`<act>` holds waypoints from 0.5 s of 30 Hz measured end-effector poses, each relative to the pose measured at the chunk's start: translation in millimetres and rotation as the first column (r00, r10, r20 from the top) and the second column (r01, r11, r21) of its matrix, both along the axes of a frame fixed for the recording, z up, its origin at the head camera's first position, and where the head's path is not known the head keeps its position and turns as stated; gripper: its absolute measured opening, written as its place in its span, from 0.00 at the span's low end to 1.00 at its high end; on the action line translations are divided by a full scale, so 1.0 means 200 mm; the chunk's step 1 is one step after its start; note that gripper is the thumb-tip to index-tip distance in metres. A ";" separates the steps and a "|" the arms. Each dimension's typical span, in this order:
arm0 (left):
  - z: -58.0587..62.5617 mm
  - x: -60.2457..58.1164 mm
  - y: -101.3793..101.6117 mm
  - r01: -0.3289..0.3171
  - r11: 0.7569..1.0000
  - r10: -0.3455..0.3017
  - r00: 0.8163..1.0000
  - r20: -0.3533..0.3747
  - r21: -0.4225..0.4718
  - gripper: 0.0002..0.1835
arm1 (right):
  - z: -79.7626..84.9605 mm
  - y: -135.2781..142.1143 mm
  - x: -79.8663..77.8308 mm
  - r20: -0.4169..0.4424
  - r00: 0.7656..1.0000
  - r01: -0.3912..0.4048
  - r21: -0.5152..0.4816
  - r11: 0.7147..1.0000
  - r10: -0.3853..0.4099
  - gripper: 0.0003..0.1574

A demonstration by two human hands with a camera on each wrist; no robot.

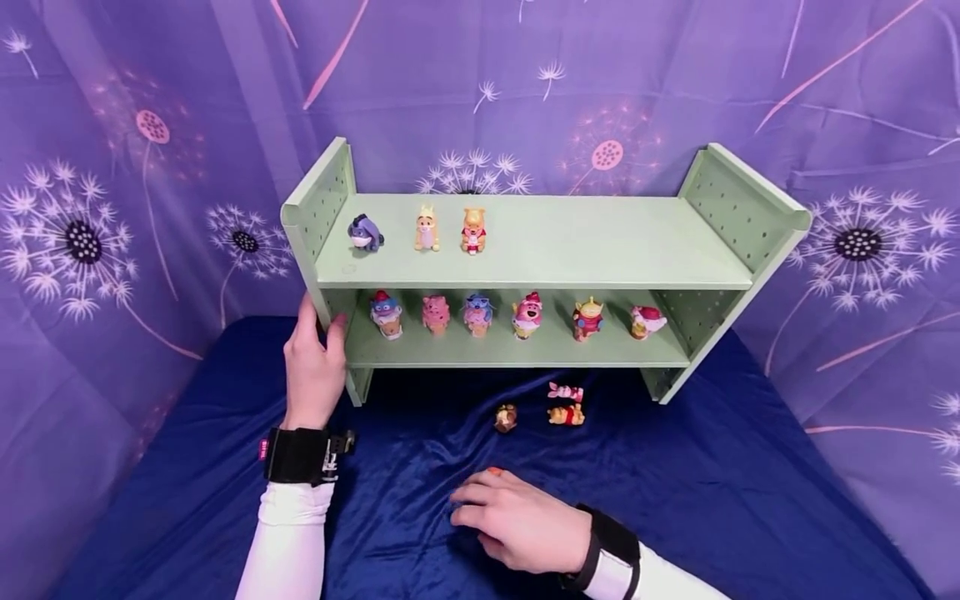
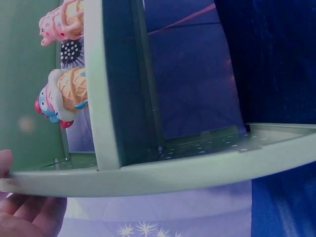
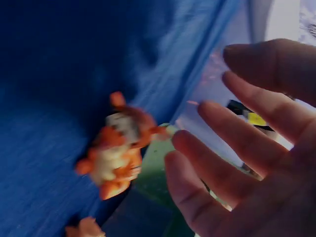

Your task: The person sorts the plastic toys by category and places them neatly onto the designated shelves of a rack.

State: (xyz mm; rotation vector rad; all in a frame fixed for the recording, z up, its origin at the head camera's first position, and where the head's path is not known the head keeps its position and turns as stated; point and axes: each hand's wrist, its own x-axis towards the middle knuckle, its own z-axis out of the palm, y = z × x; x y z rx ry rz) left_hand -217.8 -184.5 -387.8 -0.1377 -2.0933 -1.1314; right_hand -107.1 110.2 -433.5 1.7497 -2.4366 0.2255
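My left hand (image 1: 313,367) holds the left side panel of a light green two-tier shelf (image 1: 525,283). In the left wrist view the thumb lies on one side of the panel's edge, with the fingers (image 2: 32,212) on the other. Low over the blue cloth, my right hand (image 1: 525,517) has loosely spread fingers and nothing in them. Beyond its fingertips in the right wrist view lies an orange tiger figurine (image 3: 113,153), somewhat blurred. Between hand and shelf in the head view lie a brown figurine (image 1: 506,418), a yellow bear figurine (image 1: 566,415) and a pink piglet figurine (image 1: 566,392).
On the upper tier stand a purple donkey figurine (image 1: 365,233), a pale yellow rabbit figurine (image 1: 426,229) and a bear figurine in red (image 1: 473,231). Several figurines, among them a pink one (image 1: 435,315), line the lower tier. Purple curtains (image 1: 480,83) hang behind.
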 end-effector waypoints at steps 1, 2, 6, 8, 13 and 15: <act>0.00 0.00 0.00 0.000 1.000 0.001 1.000 -0.003 0.004 0.27 | -0.01 0.00 0.00 -0.003 1.000 0.011 0.020 1.000 -0.011 0.22; 0.00 0.00 0.00 -0.001 1.000 0.001 1.000 -0.006 0.007 0.27 | -0.02 0.00 0.00 0.002 1.000 0.019 0.038 0.999 -0.019 0.23; -0.01 0.00 0.01 0.006 1.000 -0.006 1.000 -0.006 0.004 0.27 | -0.06 0.01 -0.01 0.000 0.999 0.036 0.095 0.995 -0.036 0.25; -0.01 0.00 0.01 0.015 1.000 -0.015 1.000 -0.007 -0.001 0.28 | -0.07 0.01 -0.01 0.007 0.999 0.037 0.094 0.995 -0.038 0.25; 0.00 0.00 0.01 0.013 1.000 -0.013 1.000 -0.017 -0.008 0.28 | -0.08 0.01 -0.03 -0.005 0.998 0.056 0.023 0.998 -0.056 0.23; 0.00 0.00 0.00 0.006 1.000 -0.006 1.000 -0.017 -0.004 0.28 | -0.08 0.01 -0.03 -0.022 0.997 0.076 0.002 0.997 -0.076 0.23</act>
